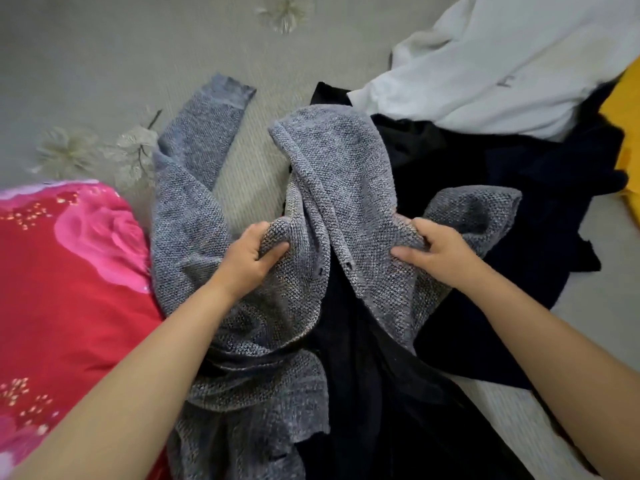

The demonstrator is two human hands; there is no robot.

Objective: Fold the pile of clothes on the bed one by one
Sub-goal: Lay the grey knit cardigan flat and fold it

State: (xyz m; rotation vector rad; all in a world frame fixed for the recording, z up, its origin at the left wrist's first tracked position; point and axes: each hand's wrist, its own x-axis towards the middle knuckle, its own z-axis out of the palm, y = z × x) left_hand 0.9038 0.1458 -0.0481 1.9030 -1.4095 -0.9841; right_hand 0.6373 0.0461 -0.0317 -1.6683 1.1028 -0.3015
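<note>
**Grey knit cardigan gripped in both hands over the bed**

The bed (pixel 86 64) carries a grey cover with pale flower prints and fills the view. A red and pink floral quilt (pixel 62 271) lies at its left edge. Dark clothing (pixel 485 188), black to navy, is spread across the centre and right, with a white garment (pixel 502 64) resting on its far side and a yellow item (pixel 627 133) at the right margin, only partly in view.

The grey knit cardigan (pixel 339 168) lies in the centre, over the dark clothing, one sleeve stretched away towards the upper left onto the bare cover. Its front hangs parted, showing black fabric beneath.

The left hand (pixel 247 261) grips a bunched fold of the cardigan, fingers curled round the knit. The right hand (pixel 436 251) likewise clutches the opposite front panel, thumb pressed over the cloth.
</note>
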